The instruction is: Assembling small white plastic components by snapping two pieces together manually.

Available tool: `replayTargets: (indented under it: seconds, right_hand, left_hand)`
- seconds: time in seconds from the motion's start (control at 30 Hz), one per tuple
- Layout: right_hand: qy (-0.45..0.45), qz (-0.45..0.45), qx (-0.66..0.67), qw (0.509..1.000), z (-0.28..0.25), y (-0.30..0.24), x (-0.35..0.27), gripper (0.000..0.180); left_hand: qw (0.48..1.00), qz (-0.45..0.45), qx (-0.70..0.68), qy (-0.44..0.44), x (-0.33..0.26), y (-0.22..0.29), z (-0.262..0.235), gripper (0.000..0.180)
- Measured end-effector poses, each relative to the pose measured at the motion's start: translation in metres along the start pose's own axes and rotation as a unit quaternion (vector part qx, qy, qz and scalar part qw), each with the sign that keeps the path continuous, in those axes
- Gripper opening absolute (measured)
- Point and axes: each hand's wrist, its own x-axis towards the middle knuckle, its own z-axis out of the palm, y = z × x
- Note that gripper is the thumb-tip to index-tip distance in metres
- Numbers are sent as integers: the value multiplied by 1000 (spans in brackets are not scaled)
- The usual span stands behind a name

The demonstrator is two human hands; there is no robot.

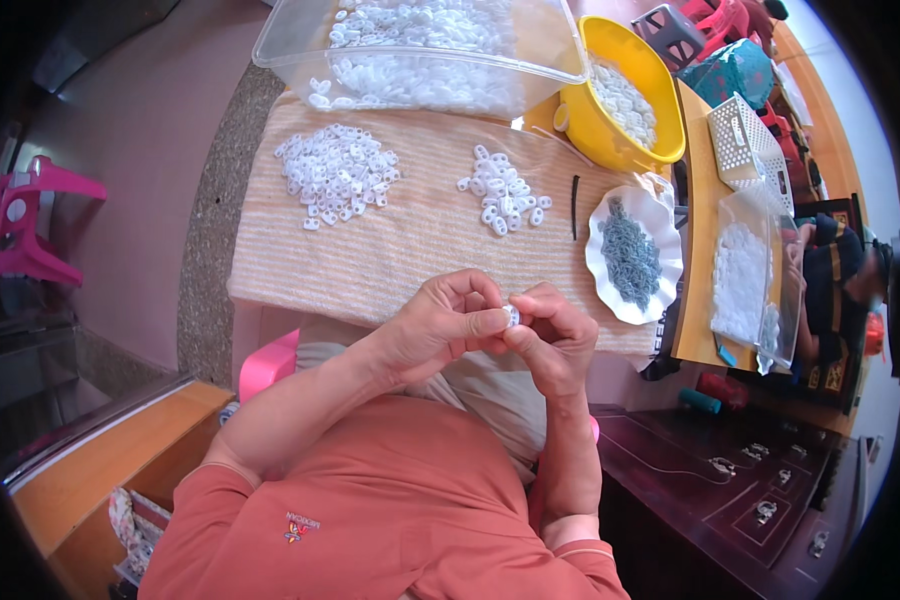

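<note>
Above my lap, at the near edge of the cloth-covered table, a small white plastic piece (511,315) is pinched between both hands. My left hand (442,318) grips it from the left with thumb and fingers. From the right, the thumb and fingertips of my right hand (553,335) close on the same piece. Fingers cover most of it. Beyond the hands lie a larger pile of flat white plastic pieces with holes (338,172) and a smaller pile of rounded oval ones (505,188). A white scalloped dish (597,255) at the right holds many small blue-grey parts (630,255).
A clear plastic bin (420,62) of white pieces stands at the far edge, beside a yellow tub (662,135). A thin black strip (574,208) lies near the dish. Another table at right carries a perforated white basket (740,140); a person (838,265) sits beyond. A pink stool (40,225) stands left.
</note>
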Motion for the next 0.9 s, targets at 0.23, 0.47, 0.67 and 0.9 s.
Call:
replayTargets:
  seconds: [0.23,0.47,0.67,0.9]
  right_hand:
    - [-25,17,13,999,-5,-1,-1,32]
    - [-40,-11,-62,997,-4,-5,0,37]
    - [12,72,-125,989,2,-20,3,34]
    - [23,41,-122,991,1,-14,0,35]
  left_hand:
    - [999,-29,-8,-16,1,5,-3,9]
    - [999,-43,1,-20,-1,10,-1,10]
    - [998,-52,-23,-19,-2,10,0,9]
    - [998,-52,-25,-34,-1,7,1,9]
